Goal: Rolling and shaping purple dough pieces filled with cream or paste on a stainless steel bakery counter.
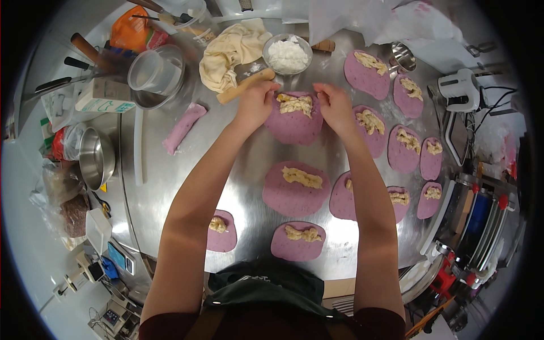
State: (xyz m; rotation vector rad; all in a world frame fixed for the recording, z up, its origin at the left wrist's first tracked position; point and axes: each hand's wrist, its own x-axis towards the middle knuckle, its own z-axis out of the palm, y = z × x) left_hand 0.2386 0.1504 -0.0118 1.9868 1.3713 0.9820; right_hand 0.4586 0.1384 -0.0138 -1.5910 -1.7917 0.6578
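Both of my hands are at the far edge of a flat purple dough piece point(293, 128), which carries a pale yellow, lumpy filling point(296, 104) near its top. My left hand point(256, 105) pinches the dough at its upper left corner. At the upper right corner, the fingers of my right hand point(335, 106) are closed on the same dough. A wooden rolling pin point(241, 88) lies just beyond my left hand. Closer to me is another purple dough piece point(296, 195) topped with filling. To the left rests a rolled purple dough log point(185, 128).
A glass bowl of white flour point(288, 55) and a crumpled cream cloth point(229, 54) stand at the back. Several filled dough pieces point(403, 148) cover the right side of the steel table point(170, 195). A metal bowl point(96, 158) sits at left, a white hand mixer point(459, 89) at right.
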